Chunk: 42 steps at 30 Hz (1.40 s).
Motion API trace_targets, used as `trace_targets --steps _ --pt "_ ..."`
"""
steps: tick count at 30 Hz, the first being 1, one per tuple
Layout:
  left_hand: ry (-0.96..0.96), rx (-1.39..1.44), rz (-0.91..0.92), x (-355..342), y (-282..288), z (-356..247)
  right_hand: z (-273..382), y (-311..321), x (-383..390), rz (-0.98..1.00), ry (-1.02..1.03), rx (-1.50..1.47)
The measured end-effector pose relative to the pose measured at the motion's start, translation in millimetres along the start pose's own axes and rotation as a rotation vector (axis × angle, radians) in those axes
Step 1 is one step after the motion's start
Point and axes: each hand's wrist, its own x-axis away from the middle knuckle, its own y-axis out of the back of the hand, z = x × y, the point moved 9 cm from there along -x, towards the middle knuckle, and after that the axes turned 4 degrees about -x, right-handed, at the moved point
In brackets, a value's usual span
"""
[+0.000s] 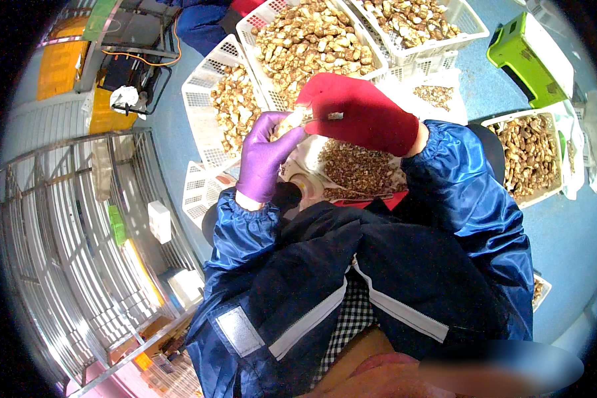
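Observation:
In the middle of the view, my left hand in a purple glove pinches a pale, brownish mushroom. My right hand in a red glove meets it from the right, its fingers closed on a small thin blade with a light part, which lies against the mushroom. Below my hands is a white-lined red container holding brown trimmings. White crates of mushrooms stand just beyond: one at the left, one at the centre and one at the back right.
A green-and-white stool stands at the right, near another mushroom crate. Metal racks fill the left side. A small crate sits at the lower right. An orange cable runs by dark equipment at the upper left.

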Motion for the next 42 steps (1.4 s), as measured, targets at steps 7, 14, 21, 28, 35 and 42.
trace_targets --steps 7,14,21,28,35,42 --pt "0.153 0.200 0.165 4 -8 11 -26 2 2 0.137 -0.438 -0.298" --pt "0.143 0.160 0.234 0 -10 34 -5 4 0 0.072 -0.163 -0.053" --pt "0.579 1.112 0.486 24 -54 38 -16 2 1 0.122 -0.227 -0.186" --pt "0.461 1.079 0.521 30 -59 47 -26 -7 8 0.213 -0.328 -0.267" --pt "0.436 1.122 -0.258 -59 80 176 -45 -43 54 0.361 -0.419 0.099" --pt "0.057 0.071 -0.300 -172 63 210 -49 -31 53 0.412 -0.470 0.317"
